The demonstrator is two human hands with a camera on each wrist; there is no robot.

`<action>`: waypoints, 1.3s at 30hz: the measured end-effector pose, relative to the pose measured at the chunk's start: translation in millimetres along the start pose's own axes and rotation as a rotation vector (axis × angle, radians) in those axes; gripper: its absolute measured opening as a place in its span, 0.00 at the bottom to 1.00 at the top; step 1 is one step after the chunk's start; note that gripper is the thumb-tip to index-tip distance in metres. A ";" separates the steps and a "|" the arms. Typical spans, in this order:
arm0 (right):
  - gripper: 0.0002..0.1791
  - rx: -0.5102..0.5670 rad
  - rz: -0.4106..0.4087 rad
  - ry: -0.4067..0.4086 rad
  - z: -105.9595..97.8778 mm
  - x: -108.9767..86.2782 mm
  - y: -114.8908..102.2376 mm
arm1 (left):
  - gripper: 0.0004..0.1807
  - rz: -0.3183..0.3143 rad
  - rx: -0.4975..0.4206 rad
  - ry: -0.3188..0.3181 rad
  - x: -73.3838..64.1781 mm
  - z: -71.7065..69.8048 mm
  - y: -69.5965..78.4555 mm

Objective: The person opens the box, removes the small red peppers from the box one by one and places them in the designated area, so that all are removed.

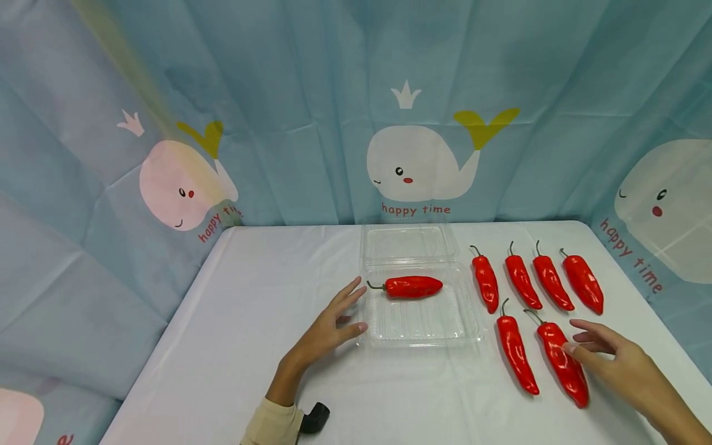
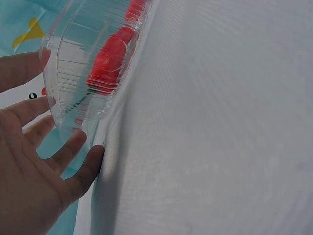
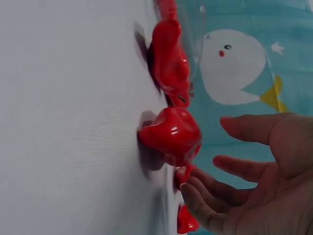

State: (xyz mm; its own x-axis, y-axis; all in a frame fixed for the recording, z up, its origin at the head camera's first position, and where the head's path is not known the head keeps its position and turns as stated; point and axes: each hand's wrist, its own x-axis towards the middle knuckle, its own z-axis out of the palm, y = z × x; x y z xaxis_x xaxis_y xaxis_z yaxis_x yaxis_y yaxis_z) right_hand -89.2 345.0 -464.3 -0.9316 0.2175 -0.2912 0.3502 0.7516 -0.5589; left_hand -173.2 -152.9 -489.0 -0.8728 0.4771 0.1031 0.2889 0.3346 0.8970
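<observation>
A clear plastic clamshell box [image 1: 423, 321] lies with its lid folded back on the white table. One red chili pepper [image 1: 413, 287] rests crosswise in its base, stem to the left. My left hand [image 1: 328, 327] is at the box's left side, fingers spread and fingertips right at the rim; the left wrist view shows the clear wall [image 2: 63, 68] by the fingers. Over the nearest right-hand chili pepper [image 1: 564, 364] reaches my right hand [image 1: 617, 361], thumb and fingers apart. In the right wrist view that pepper [image 3: 173, 134] lies on the table beside the fingers.
Beside the near pepper lies another chili pepper [image 1: 517, 355]. Several more red peppers [image 1: 523, 281] form a row behind these two, right of the box. A blue curtain with whale prints [image 1: 423, 164] stands around the table's back and sides.
</observation>
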 end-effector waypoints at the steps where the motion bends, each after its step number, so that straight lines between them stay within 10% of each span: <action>1: 0.47 -0.004 -0.017 0.014 -1.5 -0.3 -1.9 | 0.41 0.000 0.000 0.000 -0.2 0.0 0.0; 11: 0.39 0.060 -0.209 0.252 -4.3 -3.6 -24.0 | 0.41 -0.003 -0.004 -0.006 -0.1 -0.3 -0.2; 39: 0.27 0.298 -0.704 0.241 38.1 5.8 -113.1 | 0.42 -0.018 0.020 -0.002 -0.2 0.9 0.3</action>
State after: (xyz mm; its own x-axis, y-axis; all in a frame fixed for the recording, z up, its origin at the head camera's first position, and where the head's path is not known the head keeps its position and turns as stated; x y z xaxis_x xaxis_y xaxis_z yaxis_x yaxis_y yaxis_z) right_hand -130.5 237.5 -432.4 -0.9270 -0.0921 0.3637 -0.3483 0.5716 -0.7430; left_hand -172.6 -152.2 -489.1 -0.8770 0.4727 0.0858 0.2808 0.3594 0.8899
